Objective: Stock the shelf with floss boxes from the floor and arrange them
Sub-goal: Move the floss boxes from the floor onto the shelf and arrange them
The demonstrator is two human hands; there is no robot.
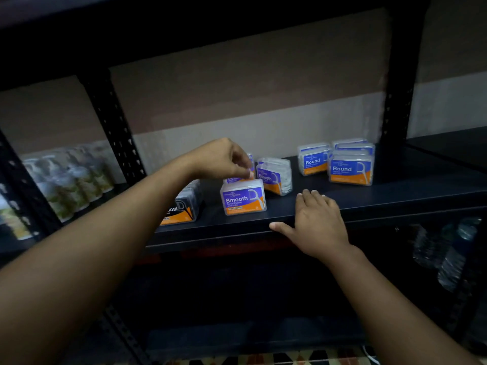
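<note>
While the left hand [224, 159] pinches a floss box [238, 177] at twelve o'clock, the flat, empty right hand [316, 222] rests on the shelf [395, 198]; a clumsy nudge could topple neighbouring boxes.

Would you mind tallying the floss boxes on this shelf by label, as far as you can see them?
Smooth boxes: 3, one partly hidden behind the left hand
Round boxes: at least 3; the rear stack is unclear
Charcoal box: 1
Total: at least 7

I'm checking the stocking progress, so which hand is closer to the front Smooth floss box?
Left. The left hand hovers just above the front Smooth floss box, fingers curled at the box behind it. The right hand rests flat on the shelf edge, off to its right.
</note>
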